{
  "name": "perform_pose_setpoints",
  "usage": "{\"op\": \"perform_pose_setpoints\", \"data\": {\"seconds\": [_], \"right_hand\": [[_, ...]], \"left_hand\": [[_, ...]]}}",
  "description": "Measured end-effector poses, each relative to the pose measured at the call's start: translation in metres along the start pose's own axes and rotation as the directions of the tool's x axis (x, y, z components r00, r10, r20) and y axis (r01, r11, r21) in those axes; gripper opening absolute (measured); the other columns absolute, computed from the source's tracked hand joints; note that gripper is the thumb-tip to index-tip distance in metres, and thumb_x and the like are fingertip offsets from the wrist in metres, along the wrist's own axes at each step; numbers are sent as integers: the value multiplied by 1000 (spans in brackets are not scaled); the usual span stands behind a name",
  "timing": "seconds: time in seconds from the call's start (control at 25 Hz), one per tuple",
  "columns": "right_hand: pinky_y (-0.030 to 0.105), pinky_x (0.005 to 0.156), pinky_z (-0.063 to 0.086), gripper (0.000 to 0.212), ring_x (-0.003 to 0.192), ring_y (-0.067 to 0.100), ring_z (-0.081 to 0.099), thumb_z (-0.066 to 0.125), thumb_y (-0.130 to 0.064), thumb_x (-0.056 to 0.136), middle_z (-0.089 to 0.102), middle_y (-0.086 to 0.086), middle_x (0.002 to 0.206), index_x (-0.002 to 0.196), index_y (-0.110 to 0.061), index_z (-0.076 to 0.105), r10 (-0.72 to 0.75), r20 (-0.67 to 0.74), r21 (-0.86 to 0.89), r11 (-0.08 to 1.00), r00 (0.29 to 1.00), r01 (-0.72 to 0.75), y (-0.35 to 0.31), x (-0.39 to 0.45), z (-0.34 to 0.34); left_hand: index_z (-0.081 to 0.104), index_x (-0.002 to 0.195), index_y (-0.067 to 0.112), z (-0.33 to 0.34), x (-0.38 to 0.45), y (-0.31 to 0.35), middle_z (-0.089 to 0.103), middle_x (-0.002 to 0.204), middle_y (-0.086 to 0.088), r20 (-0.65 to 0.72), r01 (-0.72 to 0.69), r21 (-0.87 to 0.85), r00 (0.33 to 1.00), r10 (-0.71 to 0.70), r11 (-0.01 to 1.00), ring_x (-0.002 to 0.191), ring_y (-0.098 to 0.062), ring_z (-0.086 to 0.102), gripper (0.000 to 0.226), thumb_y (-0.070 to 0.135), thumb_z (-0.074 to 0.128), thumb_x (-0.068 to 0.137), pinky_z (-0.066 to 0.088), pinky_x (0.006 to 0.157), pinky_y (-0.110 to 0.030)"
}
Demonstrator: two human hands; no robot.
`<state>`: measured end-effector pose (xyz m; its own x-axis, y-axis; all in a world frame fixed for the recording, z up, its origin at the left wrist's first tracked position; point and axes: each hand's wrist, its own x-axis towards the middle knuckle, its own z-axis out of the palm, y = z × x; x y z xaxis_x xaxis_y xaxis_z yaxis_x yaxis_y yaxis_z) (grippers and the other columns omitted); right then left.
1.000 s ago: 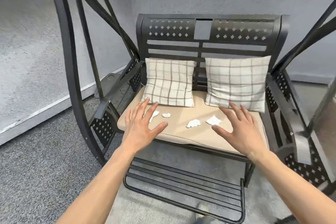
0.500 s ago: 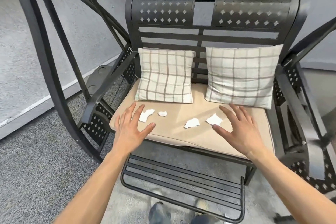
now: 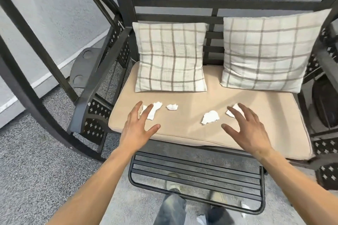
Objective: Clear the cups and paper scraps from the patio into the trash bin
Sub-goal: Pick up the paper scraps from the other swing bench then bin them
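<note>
Paper scraps, four of them, lie on the tan seat cushion (image 3: 182,131) in front of the plaid pillows. Left hand (image 3: 136,128), fingers spread, covers the leftmost scrap (image 3: 155,109); right hand (image 3: 247,129), also spread and holding nothing, overlaps the rightmost scrap (image 3: 230,113). Two scraps (image 3: 210,117) sit between the hands.

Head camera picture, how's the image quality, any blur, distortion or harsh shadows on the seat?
Head view: wide-angle bending curves the swing frame and backrest bars; light is soft and even, with only faint shadows under the left hand and right hand on the seat cushion; the paper scraps look sharp, while the shoes and trouser legs at the bottom edge are smeared.
</note>
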<state>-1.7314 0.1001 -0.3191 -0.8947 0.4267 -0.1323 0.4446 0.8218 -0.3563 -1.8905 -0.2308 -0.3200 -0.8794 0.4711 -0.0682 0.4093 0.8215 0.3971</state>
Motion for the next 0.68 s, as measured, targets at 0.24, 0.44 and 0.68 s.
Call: {"op": "perform_pose_setpoints", "data": {"seconds": [0.24,0.44,0.68], "right_hand": [[52,103,38,69,139,29,23,54,-62,83,17,0,158,143,-43,26,91,161,21,995,983,-95,19,68,111],[54,99,38,72,138,32,24,55,-64,80,19,4,157,142,-42,26,102,227,-53,994,969,-93,37,101,195],[54,99,35,67,135,33,27,49,-70,80,26,3,152,138,-42,30,134,227,-207,974,965,-86,42,128,231]], "left_hand": [[7,149,44,99,70,-65,4,161,-7,182,44,245,979,-90,969,139,-32,27,89,73,53,79,41,100,-51],[-1,148,48,171,130,-112,-6,161,-7,279,74,387,940,-193,919,141,-36,18,87,78,43,79,35,103,-52],[2,146,51,208,167,-127,10,157,-7,312,-35,481,941,-133,876,127,-34,32,75,79,30,83,41,89,-49]]}}
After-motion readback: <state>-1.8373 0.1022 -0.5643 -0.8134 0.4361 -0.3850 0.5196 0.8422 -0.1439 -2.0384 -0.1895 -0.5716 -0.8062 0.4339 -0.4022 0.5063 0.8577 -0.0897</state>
